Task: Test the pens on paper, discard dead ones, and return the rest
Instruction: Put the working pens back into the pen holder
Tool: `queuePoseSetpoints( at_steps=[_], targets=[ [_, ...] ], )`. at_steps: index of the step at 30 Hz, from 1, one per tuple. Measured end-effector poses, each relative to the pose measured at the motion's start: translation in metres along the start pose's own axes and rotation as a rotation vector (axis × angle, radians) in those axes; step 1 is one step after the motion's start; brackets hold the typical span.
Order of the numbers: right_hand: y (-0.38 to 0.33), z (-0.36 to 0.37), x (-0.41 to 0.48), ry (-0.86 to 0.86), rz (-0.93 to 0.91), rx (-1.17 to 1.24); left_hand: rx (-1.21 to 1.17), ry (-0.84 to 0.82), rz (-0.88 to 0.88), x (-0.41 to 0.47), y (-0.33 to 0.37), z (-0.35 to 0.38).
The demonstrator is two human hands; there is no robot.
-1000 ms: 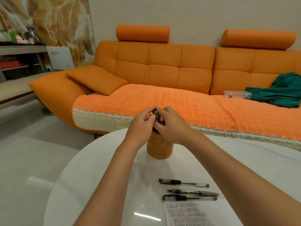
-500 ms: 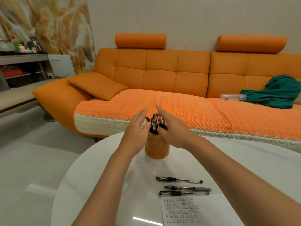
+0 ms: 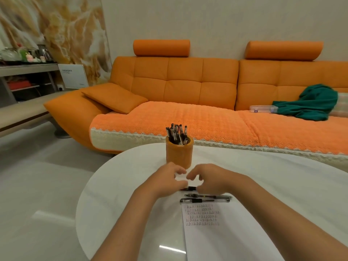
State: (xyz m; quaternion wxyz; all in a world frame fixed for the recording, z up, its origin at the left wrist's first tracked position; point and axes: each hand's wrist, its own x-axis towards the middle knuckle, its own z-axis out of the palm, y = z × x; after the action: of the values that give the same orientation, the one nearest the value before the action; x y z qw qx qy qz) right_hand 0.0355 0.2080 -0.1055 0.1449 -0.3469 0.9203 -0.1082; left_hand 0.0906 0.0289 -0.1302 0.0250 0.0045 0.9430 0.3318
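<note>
An orange pen holder (image 3: 179, 154) stands on the round white table (image 3: 282, 178), with several black pens (image 3: 176, 133) upright in it. Three more pens lie in front of it. Both hands are down at the far pen (image 3: 190, 188). My left hand (image 3: 169, 180) covers its left end and my right hand (image 3: 210, 178) covers its barrel. The fingers of both are loosely curled, and whether they grip the pen is hidden. The middle pen (image 3: 208, 196) and the near pen (image 3: 204, 200) lie untouched above a paper sheet (image 3: 207, 236) bearing rows of scribbles.
An orange sofa (image 3: 188, 117) runs behind the table, with a green cloth (image 3: 312, 103) and a clear plastic box (image 3: 263, 109) on its right seat. A shelf unit (image 3: 28, 80) stands at the far left. Pale floor (image 3: 37, 185) lies to the table's left.
Both hands have left the top of the pen holder and dropped toward me to the far pen on the table. The pens in the holder now stand uncovered.
</note>
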Motion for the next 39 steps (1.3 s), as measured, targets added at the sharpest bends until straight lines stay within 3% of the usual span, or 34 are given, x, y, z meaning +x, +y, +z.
queuePoseSetpoints(
  at_steps=[3, 7, 19, 22, 30, 35, 39],
  targets=[
    [0.003, 0.015, -0.005, -0.068, 0.058, -0.104, 0.161, -0.127, -0.057, -0.006, -0.001, 0.008],
    [0.004, 0.031, -0.005, -0.038, 0.041, -0.172, 0.288, -0.141, -0.069, -0.008, -0.001, 0.016],
    [0.008, 0.045, 0.011, 0.059, -0.003, -0.176, 0.124, -0.024, -0.031, 0.000, -0.006, 0.020],
    [0.008, 0.040, 0.013, 0.137, -0.035, -0.161, -0.017, 0.078, 0.028, 0.004, -0.007, 0.012],
    [-0.012, -0.015, 0.017, 0.248, -0.095, 0.293, -0.577, 0.460, 0.213, 0.012, 0.018, -0.026],
    [-0.027, -0.055, 0.026, 0.538, -0.141, 0.727, -0.568, 0.622, 0.196, 0.028, 0.011, -0.044],
    [-0.034, -0.076, 0.052, 0.713, -0.128, 1.047, -0.527, 0.614, 0.082, 0.052, -0.009, -0.047]
  ],
)
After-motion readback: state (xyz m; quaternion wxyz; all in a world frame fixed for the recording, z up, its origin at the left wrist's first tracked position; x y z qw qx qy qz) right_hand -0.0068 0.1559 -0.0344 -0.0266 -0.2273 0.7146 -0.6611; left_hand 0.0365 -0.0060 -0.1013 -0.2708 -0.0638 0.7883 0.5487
